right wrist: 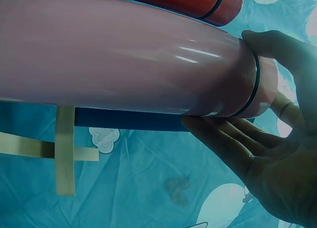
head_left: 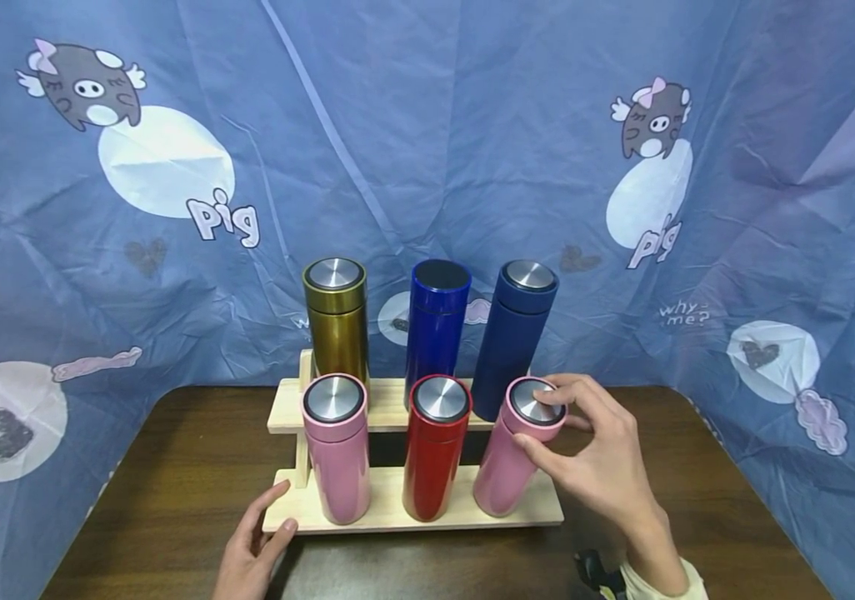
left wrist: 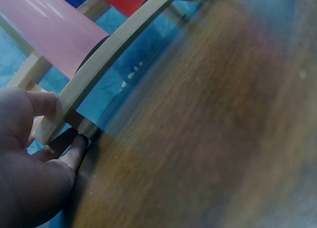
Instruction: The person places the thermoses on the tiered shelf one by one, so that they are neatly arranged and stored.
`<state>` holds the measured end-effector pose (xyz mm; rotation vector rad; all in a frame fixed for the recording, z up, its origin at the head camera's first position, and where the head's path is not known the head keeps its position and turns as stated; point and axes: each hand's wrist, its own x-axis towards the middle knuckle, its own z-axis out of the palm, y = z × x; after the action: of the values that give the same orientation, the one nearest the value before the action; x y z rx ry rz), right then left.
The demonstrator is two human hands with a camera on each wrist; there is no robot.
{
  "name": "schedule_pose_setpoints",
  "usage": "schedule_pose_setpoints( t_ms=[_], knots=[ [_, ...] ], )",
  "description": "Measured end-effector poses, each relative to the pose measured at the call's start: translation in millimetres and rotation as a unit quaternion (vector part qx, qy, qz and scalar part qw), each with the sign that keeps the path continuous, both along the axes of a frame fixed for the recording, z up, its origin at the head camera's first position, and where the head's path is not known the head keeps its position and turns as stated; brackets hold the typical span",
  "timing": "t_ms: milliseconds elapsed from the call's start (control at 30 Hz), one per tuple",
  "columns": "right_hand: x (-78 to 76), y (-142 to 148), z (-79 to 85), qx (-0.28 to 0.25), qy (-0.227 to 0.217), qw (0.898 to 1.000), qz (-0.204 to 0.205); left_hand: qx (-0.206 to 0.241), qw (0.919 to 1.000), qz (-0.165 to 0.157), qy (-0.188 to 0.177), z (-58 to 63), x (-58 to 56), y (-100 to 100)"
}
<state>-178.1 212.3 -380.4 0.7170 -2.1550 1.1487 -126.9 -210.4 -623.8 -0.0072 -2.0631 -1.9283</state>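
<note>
A two-tier wooden rack [head_left: 382, 527] holds several thermos flasks. My right hand [head_left: 607, 454] grips the pink thermos flask [head_left: 506, 467] at the front right, around its cap. The right wrist view shows the thumb on one side of this flask [right wrist: 124, 60] and fingers [right wrist: 218, 144] on the other. At the lower shelf's left end, my left hand [head_left: 251, 542] holds the board, and the left wrist view shows its digits above and below the board's end [left wrist: 74, 92]. Another pink flask [head_left: 341, 475] stands nearest this hand, with a red flask [head_left: 431, 467] in the front middle.
On the upper shelf stand a gold flask [head_left: 337, 342], a bright blue flask [head_left: 435, 333] and a dark blue flask [head_left: 513, 342]. The rack sits on a brown wooden table [head_left: 172, 467]. A blue printed cloth [head_left: 427, 125] hangs behind and at both sides.
</note>
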Motion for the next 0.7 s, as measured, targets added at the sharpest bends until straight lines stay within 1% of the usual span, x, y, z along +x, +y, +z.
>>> schedule_pose_setpoints(
  t_ms=[33, 67, 167, 267, 300, 433, 500, 533, 567, 633, 667, 700],
  knots=[
    [0.1, 0, -0.4, 0.001, -0.001, 1.0, -0.001, 0.002, 1.0, -0.003, -0.002, -0.5, -0.2, 0],
    [0.1, 1, -0.7, 0.001, -0.002, 1.0, -0.001, 0.004, 1.0, -0.003, -0.003, 4.9, 1.4, 2],
    [0.6, 1, -0.6, 0.002, -0.005, 1.0, 0.0, 0.004, 0.9999, -0.011, -0.01, -0.7, -0.4, -1],
    [0.7, 0, 0.0, 0.009, -0.005, 1.0, 0.003, 0.007, 0.9999, -0.012, -0.009, -5.0, -1.5, -3],
    [0.7, -1, 0.5, 0.013, -0.004, 1.0, 0.005, 0.011, 0.9998, -0.015, -0.006, -11.1, -3.3, -6],
    [0.4, -3, 2.0, 0.039, 0.003, 0.999, -0.003, 0.011, 0.9997, -0.011, 0.019, 0.5, 0.8, 0],
    [0.4, -3, 2.5, 0.051, 0.005, 0.999, -0.009, 0.015, 0.9987, -0.016, 0.046, 7.9, 3.2, 3],
    [0.5, -3, 2.6, 0.057, 0.007, 0.998, -0.012, 0.01, 0.9985, -0.013, 0.053, 11.3, 4.3, 5],
    [0.5, -3, 2.7, 0.061, 0.008, 0.998, -0.014, 0.015, 0.9976, -0.017, 0.065, 13.2, 4.8, 6],
    [0.8, -2, 2.9, 0.069, 0.009, 0.997, -0.016, 0.017, 0.997, -0.018, 0.073, 15.7, 5.6, 7],
    [0.9, -2, 3.1, 0.072, 0.01, 0.997, -0.015, 0.017, 0.9969, -0.02, 0.074, 15.6, 5.6, 6],
    [1.0, -1, 3.3, 0.074, 0.01, 0.997, -0.014, 0.025, 0.9961, -0.026, 0.08, 12.8, 4.6, 5]
  ],
)
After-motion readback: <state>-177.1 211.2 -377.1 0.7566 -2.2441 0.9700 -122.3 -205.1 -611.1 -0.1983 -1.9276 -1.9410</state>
